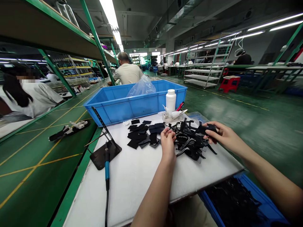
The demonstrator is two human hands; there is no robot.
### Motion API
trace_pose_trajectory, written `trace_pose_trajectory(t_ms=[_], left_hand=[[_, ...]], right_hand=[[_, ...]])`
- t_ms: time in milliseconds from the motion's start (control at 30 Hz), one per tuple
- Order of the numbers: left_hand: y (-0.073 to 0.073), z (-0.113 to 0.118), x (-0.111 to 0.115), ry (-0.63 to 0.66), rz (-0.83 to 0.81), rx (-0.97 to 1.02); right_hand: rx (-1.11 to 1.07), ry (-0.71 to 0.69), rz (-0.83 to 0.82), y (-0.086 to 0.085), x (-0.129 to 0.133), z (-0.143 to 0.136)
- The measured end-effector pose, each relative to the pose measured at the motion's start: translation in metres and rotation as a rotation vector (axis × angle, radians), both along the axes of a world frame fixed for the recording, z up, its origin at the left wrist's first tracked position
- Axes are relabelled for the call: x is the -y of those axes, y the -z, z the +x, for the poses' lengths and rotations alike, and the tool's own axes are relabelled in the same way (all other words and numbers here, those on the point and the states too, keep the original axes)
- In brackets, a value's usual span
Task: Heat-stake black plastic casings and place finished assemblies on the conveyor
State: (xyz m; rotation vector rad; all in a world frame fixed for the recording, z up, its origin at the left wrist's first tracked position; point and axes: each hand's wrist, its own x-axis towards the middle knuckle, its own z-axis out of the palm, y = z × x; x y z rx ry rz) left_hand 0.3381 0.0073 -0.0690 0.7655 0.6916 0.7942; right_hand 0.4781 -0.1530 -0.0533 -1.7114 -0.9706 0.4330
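My left hand (168, 142) is closed at the left edge of a heap of black plastic parts (189, 142), fingers curled together. A thin dark strip shows by its fingertips, but I cannot make out what it grips. To the right of the heap, my right hand (222, 135) pinches a small black piece (210, 128) between thumb and fingers, just above the table top. Flat black squares (139, 135) lie loosely piled left of my left hand.
A blue bin (127, 108) with a clear plastic bag (143, 86) stands behind the white table (132, 186). A white bottle (170, 100) is near it. On the left, a soldering iron (107, 170) rests on its stand (97, 159). Another blue bin (267, 201) of black parts sits below right. Co-workers sit beyond.
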Motion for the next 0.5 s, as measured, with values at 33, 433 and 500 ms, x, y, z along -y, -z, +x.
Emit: trace_pose_trajectory(t_ms=[33,433,500], left_hand=[[0.000,0.000,0.000,-0.009,-0.008,0.000],[0.001,0.000,-0.001,0.000,-0.065,0.002],[0.001,0.000,0.000,0.011,-0.068,0.004]], right_hand=[[0.004,-0.003,-0.022,0.001,0.000,0.001],[0.298,0.130,-0.178,0.012,-0.001,0.009],[0.338,0.140,-0.198,0.013,0.000,0.009]])
